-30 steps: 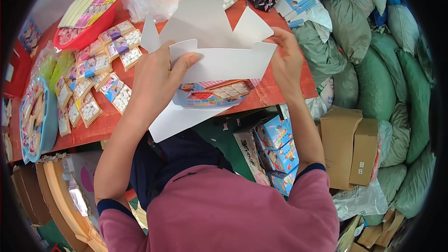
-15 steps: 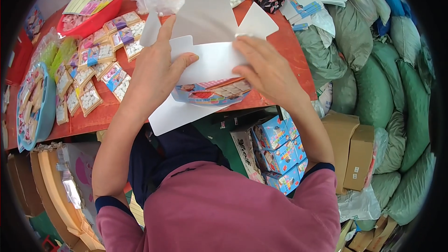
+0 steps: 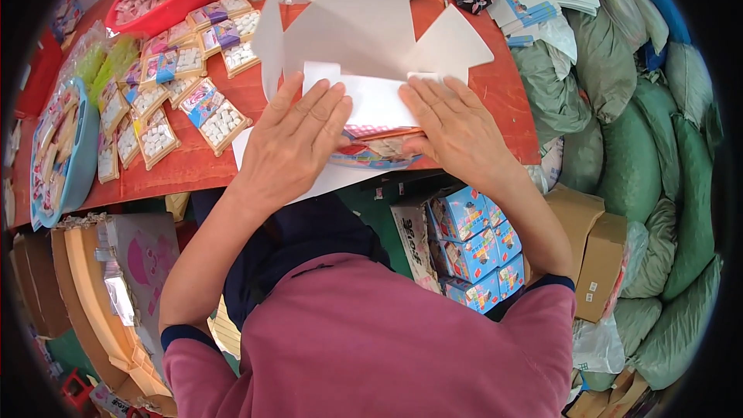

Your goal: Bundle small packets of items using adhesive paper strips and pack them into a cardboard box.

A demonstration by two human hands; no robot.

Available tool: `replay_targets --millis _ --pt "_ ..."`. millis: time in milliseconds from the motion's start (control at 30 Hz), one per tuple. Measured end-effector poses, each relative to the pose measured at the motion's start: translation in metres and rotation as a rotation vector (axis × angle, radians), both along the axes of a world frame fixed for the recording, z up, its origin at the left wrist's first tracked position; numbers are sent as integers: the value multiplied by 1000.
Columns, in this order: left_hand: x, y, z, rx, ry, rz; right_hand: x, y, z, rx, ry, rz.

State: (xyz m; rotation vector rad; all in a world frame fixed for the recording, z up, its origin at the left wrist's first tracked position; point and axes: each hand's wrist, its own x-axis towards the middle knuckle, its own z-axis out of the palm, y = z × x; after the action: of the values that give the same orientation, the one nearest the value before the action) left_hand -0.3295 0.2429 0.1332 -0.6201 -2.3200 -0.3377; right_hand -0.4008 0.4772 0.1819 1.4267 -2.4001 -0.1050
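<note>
Printed carton (image 3: pixel 364 58), part-folded, sits at near edge of red table (image 3: pixel 505 104), white inside facing up. L hand (image 3: pixel 298 135) & R hand (image 3: pixel 458 124): fingers extended, unclosed, approx. flat on carton's white flap (image 3: pixel 378 101). Printed panel (image 3: pixel 373 156) shows below flap. Table, L side: trays (image 3: pixel 215 114) w/ white pcs. Table, L edge: blue basin (image 3: pixel 83 159). Under table, R: blue printed boxes (image 3: pixel 472 255), stacked. R of table: green sacks (image 3: pixel 631 166).

The left hand (image 3: pixel 298 143) and the right hand (image 3: pixel 457 125) are resting, fingers laid straight, on a white flap (image 3: pixel 378 99) of a cardboard box (image 3: pixel 352 27) on the red table (image 3: pixel 511 101). Packs of white pieces (image 3: pixel 215 116) are lying near a blue basin (image 3: pixel 89 143), while green sacks (image 3: pixel 691 186) are slumping at the right.
</note>
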Motion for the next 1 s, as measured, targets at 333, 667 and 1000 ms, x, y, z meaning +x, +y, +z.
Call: replay_targets --millis 333,667,1000 --pt "3 -5 2 -145 11 -29 9 2 0 92 -108 7" --pt "2 -8 -3 629 -269 110 17 -34 -5 -55 -241 118" --pt "1 -5 -2 680 -253 151 -26 -70 14 173 -790 -248"
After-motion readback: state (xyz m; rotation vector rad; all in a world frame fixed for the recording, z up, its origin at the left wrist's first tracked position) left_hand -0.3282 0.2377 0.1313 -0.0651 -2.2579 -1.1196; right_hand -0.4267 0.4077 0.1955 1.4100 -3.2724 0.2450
